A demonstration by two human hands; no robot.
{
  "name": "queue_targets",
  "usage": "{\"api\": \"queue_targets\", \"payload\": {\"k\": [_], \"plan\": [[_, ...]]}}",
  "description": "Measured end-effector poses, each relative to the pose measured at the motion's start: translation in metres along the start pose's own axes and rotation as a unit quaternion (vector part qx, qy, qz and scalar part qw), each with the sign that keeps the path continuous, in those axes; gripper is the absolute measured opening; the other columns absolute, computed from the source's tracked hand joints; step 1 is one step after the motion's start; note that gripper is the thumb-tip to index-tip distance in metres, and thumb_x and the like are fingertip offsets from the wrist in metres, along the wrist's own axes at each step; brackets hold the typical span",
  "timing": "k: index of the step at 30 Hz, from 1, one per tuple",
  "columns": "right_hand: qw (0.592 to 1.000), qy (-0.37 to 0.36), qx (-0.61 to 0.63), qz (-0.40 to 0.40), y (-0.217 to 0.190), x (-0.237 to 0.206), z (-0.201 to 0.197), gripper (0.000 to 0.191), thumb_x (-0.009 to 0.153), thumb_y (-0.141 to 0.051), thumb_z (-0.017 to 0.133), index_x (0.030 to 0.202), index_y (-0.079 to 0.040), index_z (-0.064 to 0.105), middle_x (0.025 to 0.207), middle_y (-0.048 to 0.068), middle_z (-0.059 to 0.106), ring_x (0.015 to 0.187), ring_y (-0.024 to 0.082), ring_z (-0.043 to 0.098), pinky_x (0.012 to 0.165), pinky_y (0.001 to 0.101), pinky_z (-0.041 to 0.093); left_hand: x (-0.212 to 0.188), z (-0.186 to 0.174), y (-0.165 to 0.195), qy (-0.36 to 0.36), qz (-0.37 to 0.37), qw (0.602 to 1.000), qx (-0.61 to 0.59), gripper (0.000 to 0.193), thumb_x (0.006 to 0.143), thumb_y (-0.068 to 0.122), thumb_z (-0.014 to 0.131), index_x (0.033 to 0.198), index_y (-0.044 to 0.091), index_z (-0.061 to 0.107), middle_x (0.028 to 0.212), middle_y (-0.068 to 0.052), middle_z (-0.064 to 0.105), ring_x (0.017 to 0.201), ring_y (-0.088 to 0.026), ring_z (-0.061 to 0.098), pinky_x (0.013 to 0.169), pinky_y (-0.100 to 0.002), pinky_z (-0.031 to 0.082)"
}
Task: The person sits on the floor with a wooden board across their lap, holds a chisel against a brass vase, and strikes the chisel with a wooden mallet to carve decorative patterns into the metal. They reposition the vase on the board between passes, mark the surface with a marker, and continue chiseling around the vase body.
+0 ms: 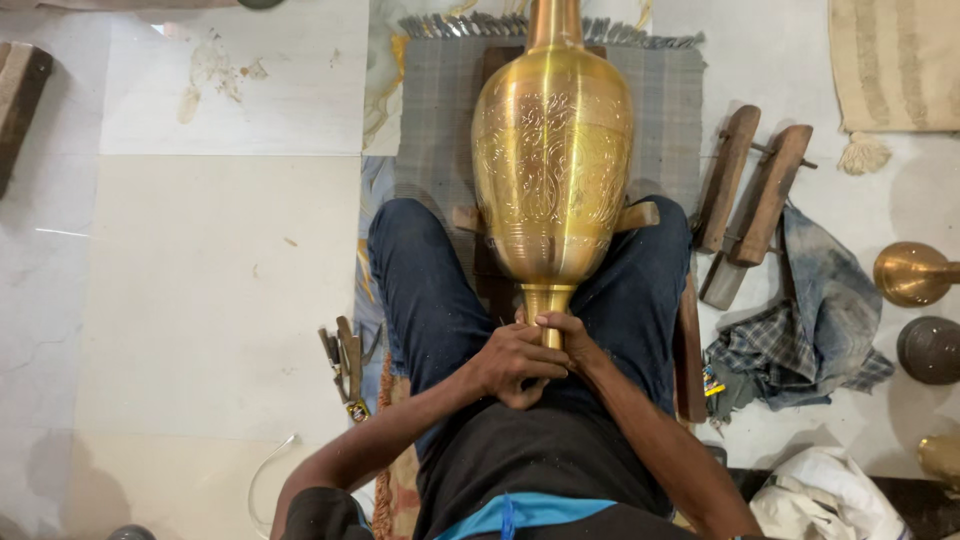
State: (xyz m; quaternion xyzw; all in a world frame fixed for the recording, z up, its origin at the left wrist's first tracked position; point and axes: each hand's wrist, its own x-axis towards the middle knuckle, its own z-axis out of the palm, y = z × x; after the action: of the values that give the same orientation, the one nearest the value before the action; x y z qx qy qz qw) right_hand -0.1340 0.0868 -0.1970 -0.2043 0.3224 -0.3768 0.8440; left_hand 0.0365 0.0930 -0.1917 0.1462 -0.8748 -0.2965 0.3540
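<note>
The large engraved brass vase lies between the knees, steadied: left hand and right hand, fingers clamped together around its narrow foot.

The vase lies on a mat between the person's knees, its foot toward both hands; wooden blocks lie to its right. Cloths lie beside those blocks; hand tools lie on the floor to the left.

Wooden clamp, crumpled cloths, small brass pots, floor tools.
</note>
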Motion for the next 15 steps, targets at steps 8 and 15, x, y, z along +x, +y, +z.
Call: {"api": "queue_targets", "payload": {"k": [8, 15], "plan": [[0.998, 0.023, 0.020, 0.057, 0.008, 0.005, -0.011, 0.056, 0.075, -0.039, 0.073, 0.117, -0.004, 0.062, 0.092, 0.011, 0.068, 0.078, 0.023, 0.067, 0.070, 0.0376, 0.058, 0.024, -0.030, 0.013, 0.216, -0.141, 0.963, -0.084, 0.005, 0.075, 0.013, 0.073, 0.075, 0.007, 0.072, 0.073, -0.007, 0.072, 0.062, -0.019, 0.071, 0.060, -0.032, 0.057], [0.979, 0.181, -0.049, -0.081, -0.041, -0.008, -0.013, 0.081, 0.081, -0.033, 0.066, 0.153, -0.014, 0.033, 0.149, 0.014, 0.048, 0.132, 0.029, 0.053, 0.101, 0.0454, 0.051, 0.045, -0.074, -0.080, 0.628, -0.356, 0.675, -0.153, 0.013, 0.093, 0.016, 0.059, 0.087, 0.007, 0.067, 0.064, 0.006, 0.040, 0.053, -0.005, 0.029, 0.048, -0.027, 0.019]]}}
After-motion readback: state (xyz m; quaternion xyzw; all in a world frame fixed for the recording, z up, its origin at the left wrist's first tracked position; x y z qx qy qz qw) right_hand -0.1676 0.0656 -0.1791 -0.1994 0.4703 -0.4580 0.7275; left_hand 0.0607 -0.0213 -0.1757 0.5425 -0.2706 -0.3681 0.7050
